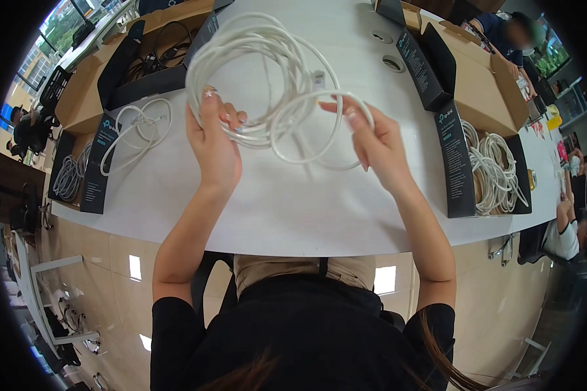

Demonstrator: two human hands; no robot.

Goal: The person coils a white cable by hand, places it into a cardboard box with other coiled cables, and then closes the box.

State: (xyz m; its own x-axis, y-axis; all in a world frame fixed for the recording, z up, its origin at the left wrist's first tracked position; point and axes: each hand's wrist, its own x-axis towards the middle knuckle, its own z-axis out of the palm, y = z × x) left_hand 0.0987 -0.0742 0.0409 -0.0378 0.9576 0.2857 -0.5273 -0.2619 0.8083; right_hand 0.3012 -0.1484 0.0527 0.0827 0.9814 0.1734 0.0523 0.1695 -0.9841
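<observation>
A large coil of white network cable (205, 62) is held up over the table. My left hand (212, 127) is closed around the lower left side of the coil, thumb towards me. My right hand (378, 137) pinches a loose loop of the same cable at the coil's right side, fingers curled and slightly blurred. Close to those fingertips, a clear plug (319, 79) shows at the cable's end. Whether the right fingers touch the plug is hard to see.
On the white table (293, 221), an open box of grey cables (92, 169) and a box of black cables (153, 88) stand left, beside a loose white cable (140, 140). To the right are a box of white cables (463, 176) and another open box (421, 68). People sit farther right.
</observation>
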